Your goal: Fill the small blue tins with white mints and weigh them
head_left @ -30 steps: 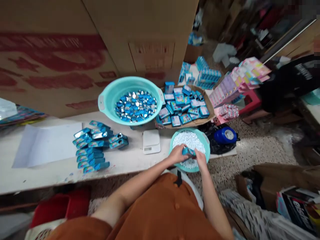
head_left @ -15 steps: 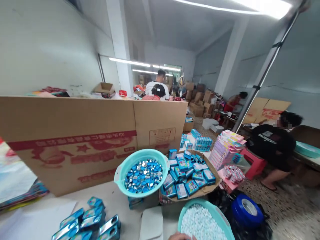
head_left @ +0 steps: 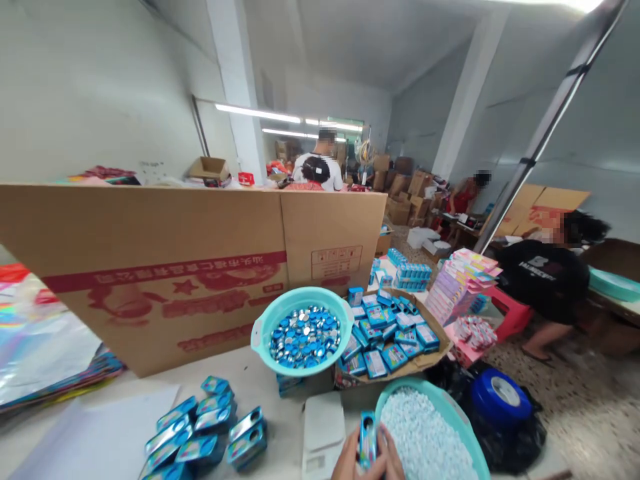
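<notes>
At the bottom edge my left hand (head_left: 346, 464) and my right hand (head_left: 391, 461) are pressed together around a small blue tin (head_left: 367, 439), held upright on its edge between the fingers. Just right of them is a teal bowl (head_left: 453, 413) filled with small white pellets (head_left: 419, 437). A white scale (head_left: 324, 427) lies just left of my hands. Further left, several blue tins (head_left: 203, 433) are stacked in rows on the white table (head_left: 260, 393). Only the fingertips of both hands show.
A larger teal basin (head_left: 260, 330) holds blue and silver lids. A cardboard tray (head_left: 430, 357) carries blue boxes. Big cartons (head_left: 150, 267) wall off the table's far side. A blue tape roll (head_left: 500, 397) lies on a black bag. A person in black (head_left: 545, 280) sits at right; others work further back.
The camera tilted up from the table to the room a second ago. Since half a second ago my hands with the blue tin have come back into view at the bottom edge.
</notes>
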`<control>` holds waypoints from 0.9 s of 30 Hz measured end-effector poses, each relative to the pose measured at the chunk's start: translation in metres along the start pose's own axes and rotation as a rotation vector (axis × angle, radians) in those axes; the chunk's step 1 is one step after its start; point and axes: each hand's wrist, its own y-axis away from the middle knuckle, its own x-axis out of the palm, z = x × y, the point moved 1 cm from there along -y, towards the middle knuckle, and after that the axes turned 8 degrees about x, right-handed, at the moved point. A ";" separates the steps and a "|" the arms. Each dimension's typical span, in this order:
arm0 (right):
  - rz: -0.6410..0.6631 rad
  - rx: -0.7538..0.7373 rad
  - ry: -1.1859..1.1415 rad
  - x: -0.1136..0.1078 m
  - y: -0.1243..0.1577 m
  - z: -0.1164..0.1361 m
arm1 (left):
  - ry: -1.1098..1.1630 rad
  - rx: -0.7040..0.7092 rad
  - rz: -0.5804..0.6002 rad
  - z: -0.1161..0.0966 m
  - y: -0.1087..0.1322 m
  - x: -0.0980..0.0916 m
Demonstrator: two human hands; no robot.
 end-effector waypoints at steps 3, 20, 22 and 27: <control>-0.169 -0.010 0.007 0.003 -0.001 -0.007 | -0.006 -0.011 0.052 -0.013 0.005 -0.011; -0.576 0.091 0.258 -0.113 0.019 -0.010 | -0.541 -0.029 0.014 0.094 -0.021 -0.102; -0.647 0.080 0.221 -0.124 0.024 -0.012 | -0.553 0.001 0.009 0.095 -0.036 -0.102; -0.722 0.084 0.176 -0.134 0.030 -0.022 | -0.597 0.001 0.046 0.101 -0.064 -0.094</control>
